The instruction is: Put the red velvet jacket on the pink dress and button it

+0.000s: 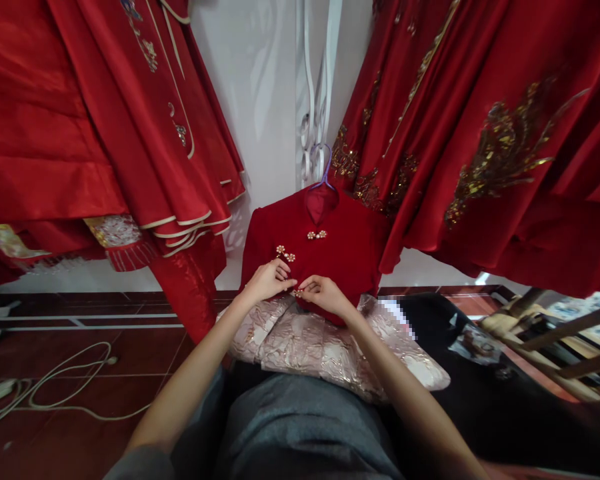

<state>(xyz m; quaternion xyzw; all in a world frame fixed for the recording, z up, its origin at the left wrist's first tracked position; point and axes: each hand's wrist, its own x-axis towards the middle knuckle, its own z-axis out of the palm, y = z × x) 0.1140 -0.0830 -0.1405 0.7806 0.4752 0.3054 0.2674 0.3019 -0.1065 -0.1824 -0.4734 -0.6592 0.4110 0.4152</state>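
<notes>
A small red garment [345,250] on a purple hanger [323,175] hangs in front of me. Pearl-and-gold frog buttons sit at its collar [317,235] and on its left chest [285,254]. My left hand [269,280] and my right hand [324,294] meet at a third button fastening [298,292] lower on its front; both pinch at it with closed fingers. A pale gold brocade fabric [325,347] lies bunched below the garment, across my lap.
Red embroidered gowns hang at left [105,120] and right [480,133]. A white wall [260,100] stands behind. White cables [75,380] trail over the dark red tiled floor at left. Wooden furniture [555,333] sits at right.
</notes>
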